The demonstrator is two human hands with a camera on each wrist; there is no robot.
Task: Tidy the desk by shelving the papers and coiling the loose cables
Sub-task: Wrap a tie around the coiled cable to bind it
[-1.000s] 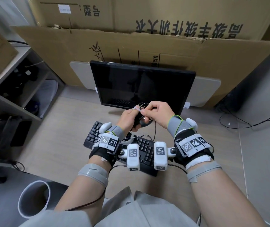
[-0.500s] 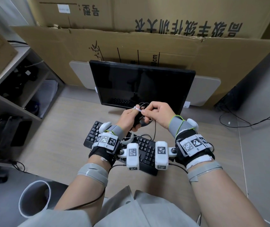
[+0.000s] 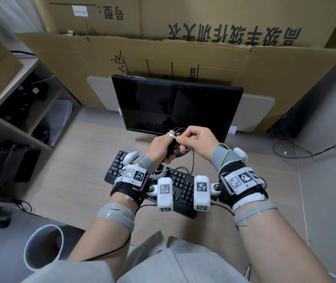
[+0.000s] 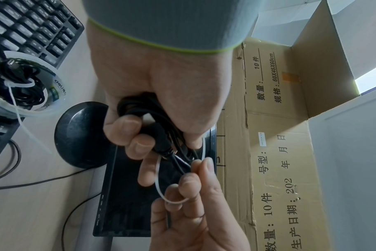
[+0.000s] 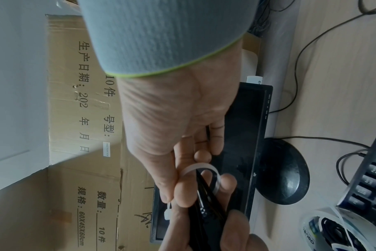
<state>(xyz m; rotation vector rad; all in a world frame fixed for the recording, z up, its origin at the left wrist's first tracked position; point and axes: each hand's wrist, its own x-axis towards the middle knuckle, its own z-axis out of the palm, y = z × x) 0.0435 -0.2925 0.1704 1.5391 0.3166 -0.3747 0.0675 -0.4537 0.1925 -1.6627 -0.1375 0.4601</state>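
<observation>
My left hand (image 3: 160, 147) grips a coiled bundle of black cable (image 4: 159, 137) in its fist, just in front of the monitor's lower edge. A white zip tie (image 3: 172, 135) loops around the bundle. My right hand (image 3: 191, 139) pinches the tie's strap (image 5: 204, 167) between thumb and forefinger, and the tie's head (image 5: 167, 214) sticks out beside the thumb. One thin black strand (image 3: 192, 160) hangs from the bundle down toward the keyboard. Papers (image 3: 59, 113) lie on a lower shelf at the left.
The black monitor (image 3: 175, 107) on its round base (image 4: 79, 134) stands right behind my hands. A black keyboard (image 3: 183, 186) lies under my wrists, with a clear tub (image 4: 43, 108) of tied cables on it. Thin black cables (image 3: 306, 152) trail at the right. A white bin (image 3: 42, 248) is at lower left.
</observation>
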